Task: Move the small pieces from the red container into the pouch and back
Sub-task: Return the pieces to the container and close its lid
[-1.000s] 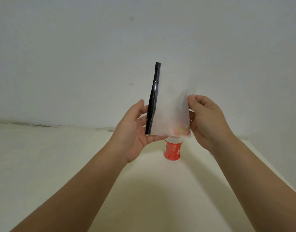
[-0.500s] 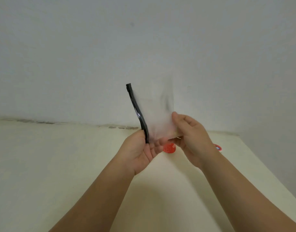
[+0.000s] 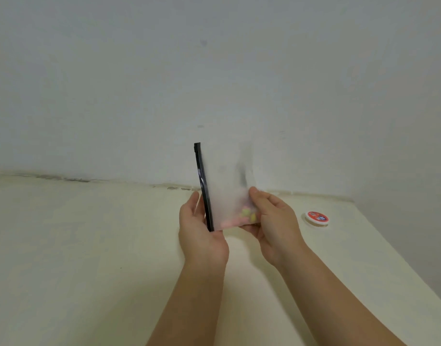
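Pouch (image 3: 226, 196) up on its side | left hand (image 3: 199, 236) pinches black strip, right hand (image 3: 271, 226) pinches bottom | pieces (image 3: 244, 217) sit low, kept in

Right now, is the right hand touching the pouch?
Touching. The head view shows the right hand pinching the frosted pouch at its lower corner, over the coloured pieces.

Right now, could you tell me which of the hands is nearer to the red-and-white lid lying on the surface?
Right. The right hand, holding the pouch, sits just left of the lid; the left hand is farther left, beyond the pouch.
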`<state>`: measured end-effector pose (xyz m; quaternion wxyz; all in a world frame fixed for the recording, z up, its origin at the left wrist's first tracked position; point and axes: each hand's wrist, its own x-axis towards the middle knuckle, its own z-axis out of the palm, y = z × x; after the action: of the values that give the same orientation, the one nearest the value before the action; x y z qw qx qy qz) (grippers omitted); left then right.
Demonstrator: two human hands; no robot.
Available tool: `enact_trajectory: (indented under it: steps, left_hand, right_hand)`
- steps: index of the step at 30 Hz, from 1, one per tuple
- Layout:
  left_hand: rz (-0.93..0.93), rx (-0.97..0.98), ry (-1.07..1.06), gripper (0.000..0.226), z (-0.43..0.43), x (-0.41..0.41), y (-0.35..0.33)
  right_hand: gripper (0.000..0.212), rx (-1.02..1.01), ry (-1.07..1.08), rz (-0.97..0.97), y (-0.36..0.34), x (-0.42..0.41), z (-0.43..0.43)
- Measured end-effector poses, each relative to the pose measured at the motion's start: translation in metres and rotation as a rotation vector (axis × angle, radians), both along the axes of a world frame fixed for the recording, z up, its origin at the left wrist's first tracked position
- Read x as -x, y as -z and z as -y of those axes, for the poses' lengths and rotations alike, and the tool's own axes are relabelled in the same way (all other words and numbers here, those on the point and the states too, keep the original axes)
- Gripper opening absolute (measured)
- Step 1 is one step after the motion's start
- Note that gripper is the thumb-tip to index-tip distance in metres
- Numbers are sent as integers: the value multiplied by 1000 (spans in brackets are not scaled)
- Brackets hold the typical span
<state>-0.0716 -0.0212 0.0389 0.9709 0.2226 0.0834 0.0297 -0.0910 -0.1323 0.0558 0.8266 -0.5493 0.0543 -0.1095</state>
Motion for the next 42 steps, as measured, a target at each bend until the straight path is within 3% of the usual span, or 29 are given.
enact_trajectory:
  steps: [4,10,18,24,32,39,42]
  left_hand:
    - [5,28,52,27,10,10,-1]
    - [105,2,115,30,24,15,1]
    - [-37,110,92,33,26,27,2]
    - [-81,115,110,30,24,24,5]
    - [-150,182,128,21,24,14,14]
    - [-171,218,135,25,24,19,8]
    - [-129,236,124,27,24,20,8]
  right_hand:
    - [15,-22,30,25,-3,4,-8]
    - [37,-108,53,65,-4,7,-23]
    - [20,148,84,36,-16,6,-24]
    - [17,194,96,37,-20,10,-28]
    - [18,236,98,69,-36,13,-29]
    - [25,385,89,86,-39,15,-34]
    - [34,347,91,96,-39,12,-32]
